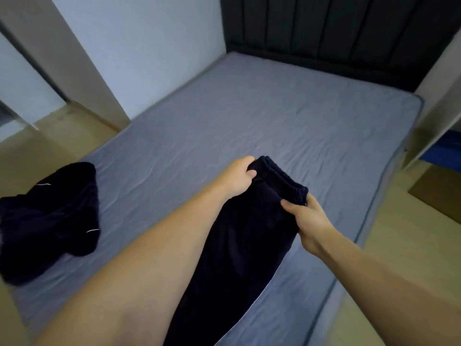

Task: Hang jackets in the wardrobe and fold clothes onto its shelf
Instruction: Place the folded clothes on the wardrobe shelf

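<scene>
A pair of dark navy trousers with an elastic waistband stretches from the lower edge of the view out over the bed. My left hand grips the left end of the waistband. My right hand pinches the right end, thumb on top. Between the two hands the waistband is held taut above the grey sheet. A second dark garment with thin white stripes lies crumpled at the bed's left edge, apart from both hands.
The bed has a dark padded headboard at the far end. A white wall runs along its left side, with wooden floor beyond. At the right stands a white wardrobe frame, blue items inside it, and a brown mat.
</scene>
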`<state>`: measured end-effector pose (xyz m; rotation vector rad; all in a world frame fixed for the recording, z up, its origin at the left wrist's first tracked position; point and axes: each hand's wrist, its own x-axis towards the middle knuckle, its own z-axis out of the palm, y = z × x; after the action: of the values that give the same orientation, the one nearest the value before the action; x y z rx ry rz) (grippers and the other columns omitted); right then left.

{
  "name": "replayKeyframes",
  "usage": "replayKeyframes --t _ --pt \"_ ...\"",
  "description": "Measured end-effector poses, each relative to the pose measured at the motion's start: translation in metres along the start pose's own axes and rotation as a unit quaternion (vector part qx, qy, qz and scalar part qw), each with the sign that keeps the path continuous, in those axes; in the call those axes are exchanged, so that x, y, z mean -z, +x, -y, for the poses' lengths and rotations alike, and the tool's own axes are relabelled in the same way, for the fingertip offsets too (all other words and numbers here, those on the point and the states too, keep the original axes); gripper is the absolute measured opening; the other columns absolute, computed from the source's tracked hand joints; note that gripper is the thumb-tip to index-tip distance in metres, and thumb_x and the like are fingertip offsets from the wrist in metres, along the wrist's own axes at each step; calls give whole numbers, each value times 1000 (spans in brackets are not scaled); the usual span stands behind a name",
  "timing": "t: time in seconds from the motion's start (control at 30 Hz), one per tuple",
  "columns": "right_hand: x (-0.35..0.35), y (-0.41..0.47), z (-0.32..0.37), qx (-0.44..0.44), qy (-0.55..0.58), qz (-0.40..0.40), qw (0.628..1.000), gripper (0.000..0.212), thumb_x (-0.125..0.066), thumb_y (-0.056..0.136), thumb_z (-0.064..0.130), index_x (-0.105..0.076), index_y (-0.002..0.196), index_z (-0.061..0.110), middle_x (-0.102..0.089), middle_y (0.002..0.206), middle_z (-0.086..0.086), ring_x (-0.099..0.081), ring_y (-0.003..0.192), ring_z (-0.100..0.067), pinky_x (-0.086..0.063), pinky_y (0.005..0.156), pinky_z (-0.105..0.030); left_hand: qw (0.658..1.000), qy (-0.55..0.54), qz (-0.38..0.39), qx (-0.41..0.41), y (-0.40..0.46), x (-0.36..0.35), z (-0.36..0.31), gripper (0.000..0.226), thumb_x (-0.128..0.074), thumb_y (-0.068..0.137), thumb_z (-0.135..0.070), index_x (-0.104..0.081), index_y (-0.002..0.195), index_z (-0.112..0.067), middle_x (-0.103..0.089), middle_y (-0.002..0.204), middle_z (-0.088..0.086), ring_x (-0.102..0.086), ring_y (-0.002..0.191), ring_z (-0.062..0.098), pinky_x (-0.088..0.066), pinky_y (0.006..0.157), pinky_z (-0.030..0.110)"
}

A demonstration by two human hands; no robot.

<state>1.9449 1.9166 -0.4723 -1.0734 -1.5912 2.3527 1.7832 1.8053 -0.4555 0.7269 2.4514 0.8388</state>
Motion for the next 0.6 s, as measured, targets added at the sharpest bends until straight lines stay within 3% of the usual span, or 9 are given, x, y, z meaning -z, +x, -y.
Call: replayKeyframes --t 0.13,0.23,0.27,0.37,0.4,0.5,0.6 --pt "75 99 -27 -6 48 -106 993 34 -61 91 2 -54 118 20 -66 113 -8 -72 81 -16 -56 56 -25 999 -49 -20 1 84 -98 -7 42 -47 101 -15 -44 142 -23 -48 142 4 -46 130 23 -35 110 42" --pt "112 145 -68 -82 35 -194 977 69 -62 92 12 -27 149 25 -45 143 -9 -60 110 -26 -47 74 -29 999 0 -7 41 116 -152 23 45 -45 101 -21 -38 145 -26 -40 147 6 -41 133 26 -32 112 44" --pt "118 151 -93 -131 43 -208 968 65 -61 93 14 -28 149 17 -48 139 -11 -60 104 -26 -46 73 -27 997 39 15 60 116 -167 43 44 -45 101 -23 -39 145 -24 -39 148 7 -41 133 28 -32 113 44" --pt "112 142 -172 -282 32 -182 942 43 -56 95 23 -49 135 6 -61 98 -10 -51 66 -18 -42 44 -20 983 86 99 128 81 -195 124 35 -47 100 -21 -53 134 -14 -47 142 12 -49 125 30 -38 109 39" --pt "103 134 -196 -318 22 -169 933 44 -56 96 26 -49 134 6 -58 94 -9 -49 67 -19 -43 47 -23 975 91 120 163 61 -198 153 34 -48 100 -22 -53 133 -14 -49 140 11 -50 123 28 -38 107 36" --pt "67 113 -254 -384 27 -150 910 52 -58 94 26 -42 140 6 -53 130 -13 -52 107 -29 -43 83 -37 938 123 172 274 -3 -198 239 46 -45 101 -32 -40 144 -17 -44 145 8 -48 125 24 -38 104 30" --pt "33 107 -291 -387 40 -143 910 48 -57 94 22 -46 136 2 -50 139 -17 -49 127 -34 -42 99 -43 912 100 185 353 -50 -199 304 55 -45 101 -38 -28 151 -21 -36 151 9 -43 130 26 -37 109 34"
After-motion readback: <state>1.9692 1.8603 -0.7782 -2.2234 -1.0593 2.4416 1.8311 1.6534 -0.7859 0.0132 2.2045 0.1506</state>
